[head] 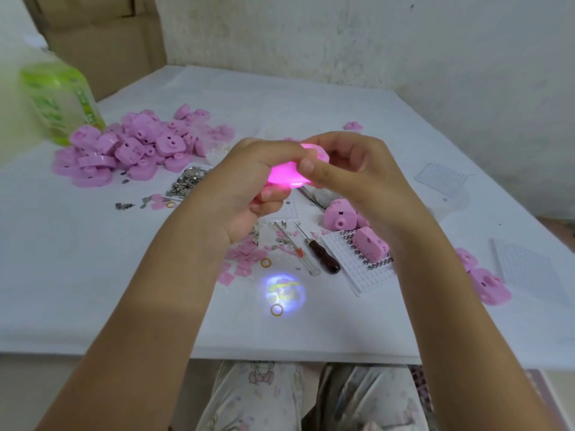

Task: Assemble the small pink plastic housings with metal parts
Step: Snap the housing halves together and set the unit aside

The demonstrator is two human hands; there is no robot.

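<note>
nearest the lens: patterned trousers, under the table edge, well below the grip. above them, both forearms reaching up to one lit pink housing, clamped between the two hands over the table's middle. left hand curled round its lower left end, thumb on top; right hand pinching the upper right end with thumb and bent fingers. glowing from inside, and throwing a round picture of light onto the table straight below the grip, beside an orange ring.

judged risks: might pop apart or shed a metal contact if squeezed unevenly. could slip out and drop onto the dark-handled tool and white grid tray below and right of the grip, scattering what lies there. could also blink out if a contact sits loose.

hidden or unclear: most of the housing's faces behind fingers. no telling whether its seam is fully closed, or which finger works a switch. heap of pink housings and metal parts left of the grip, too small to sort. green bottle far left, blurred.
</note>
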